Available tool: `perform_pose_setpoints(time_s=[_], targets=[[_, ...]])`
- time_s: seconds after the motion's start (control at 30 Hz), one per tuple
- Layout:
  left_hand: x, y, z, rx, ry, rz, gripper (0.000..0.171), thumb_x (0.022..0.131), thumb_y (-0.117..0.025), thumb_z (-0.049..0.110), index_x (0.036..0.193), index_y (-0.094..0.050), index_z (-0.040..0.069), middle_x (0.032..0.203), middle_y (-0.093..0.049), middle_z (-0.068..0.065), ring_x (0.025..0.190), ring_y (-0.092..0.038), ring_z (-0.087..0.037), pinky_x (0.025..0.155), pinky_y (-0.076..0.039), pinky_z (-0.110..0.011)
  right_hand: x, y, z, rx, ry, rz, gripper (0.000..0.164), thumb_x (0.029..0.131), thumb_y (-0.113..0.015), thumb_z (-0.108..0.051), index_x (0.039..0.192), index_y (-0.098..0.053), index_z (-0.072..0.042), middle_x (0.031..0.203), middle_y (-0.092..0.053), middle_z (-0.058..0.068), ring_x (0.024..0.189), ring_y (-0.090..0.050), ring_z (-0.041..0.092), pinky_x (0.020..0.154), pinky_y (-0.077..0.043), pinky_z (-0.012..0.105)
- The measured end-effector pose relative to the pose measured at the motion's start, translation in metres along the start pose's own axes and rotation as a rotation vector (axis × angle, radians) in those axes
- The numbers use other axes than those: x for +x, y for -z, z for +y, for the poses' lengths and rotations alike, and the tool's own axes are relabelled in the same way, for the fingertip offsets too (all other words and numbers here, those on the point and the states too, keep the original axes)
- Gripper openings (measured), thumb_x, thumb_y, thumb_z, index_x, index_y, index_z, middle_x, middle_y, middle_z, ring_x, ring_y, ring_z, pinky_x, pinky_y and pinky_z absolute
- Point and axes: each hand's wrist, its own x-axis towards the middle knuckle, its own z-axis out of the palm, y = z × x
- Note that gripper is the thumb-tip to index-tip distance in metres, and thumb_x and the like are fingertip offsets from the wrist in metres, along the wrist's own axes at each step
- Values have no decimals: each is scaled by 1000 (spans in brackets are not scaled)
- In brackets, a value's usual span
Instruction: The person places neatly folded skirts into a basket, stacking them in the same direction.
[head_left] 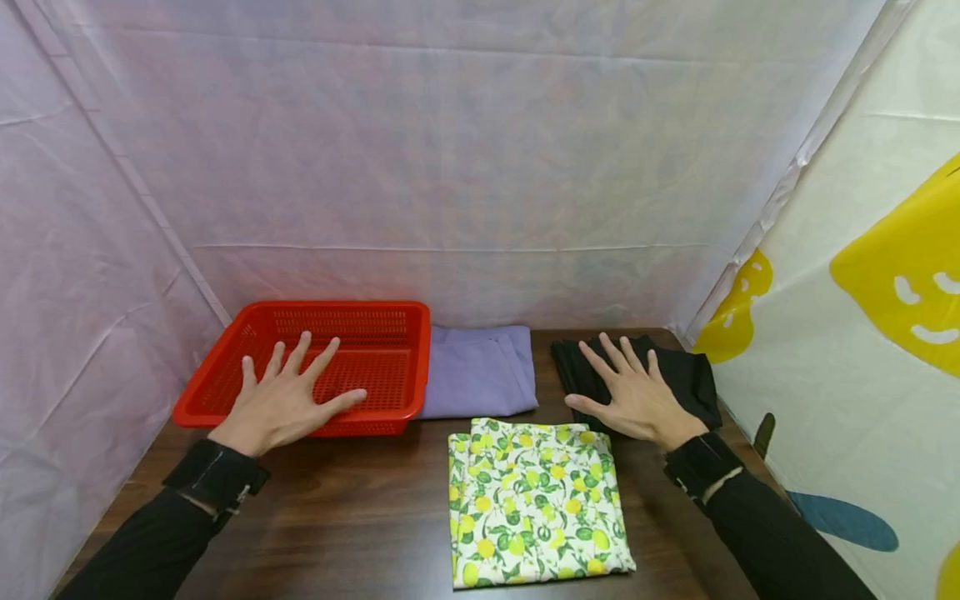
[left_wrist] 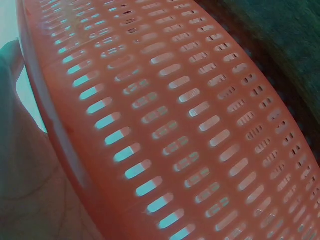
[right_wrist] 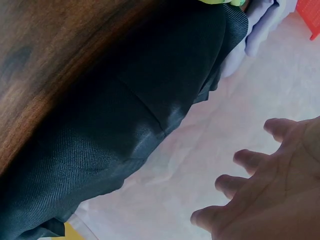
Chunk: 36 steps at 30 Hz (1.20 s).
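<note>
My left hand (head_left: 283,406), fingers spread and holding nothing, is over the front of a red plastic basket (head_left: 415,367). In the left wrist view the slotted wall of the basket (left_wrist: 165,120) fills most of the picture, with part of the palm at its edge. My right hand (head_left: 633,398) is spread over a folded black cloth (head_left: 686,375); the right wrist view shows a gap between the fingers and the black cloth (right_wrist: 115,115). A folded lemon-print cloth (head_left: 536,504) lies between the hands, nearer me. Behind it, against the basket's right side, lies a folded lavender cloth (head_left: 480,372).
Everything stands on a dark brown wooden table (head_left: 352,517). A pale fabric wall (head_left: 480,167) rises behind the table's back edge, with another at the left. On the right hangs a white sheet (head_left: 847,417) printed with yellow smiling shapes.
</note>
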Motion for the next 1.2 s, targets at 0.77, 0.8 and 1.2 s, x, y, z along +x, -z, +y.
perform_pose_setpoints(time_s=[0.77,0.8,1.2], targets=[[-3,-2,9,8,-34,56,116,102,-50,96,189,-18,26,194,-8,-31,173,-10,-72,128,9,-97,-9,-3,-11,13,27,41,101,108,-63,-79,188,-25,-30,196,-21,18,180,-18,57,139,-14,87],[-4,-3,11,10,-39,63,115,102,-50,95,189,-19,26,194,-9,-31,173,-12,-72,129,8,-97,-11,-3,-11,11,27,44,101,108,-63,-80,188,-26,-30,196,-22,18,179,-19,57,139,-18,86],[-30,-16,39,-7,-91,169,108,104,-54,92,186,-32,25,191,-29,-29,172,-30,-65,131,0,-97,-31,-12,-25,9,1,19,102,106,-61,-86,184,-37,-26,188,-39,18,164,-47,56,116,-49,85]])
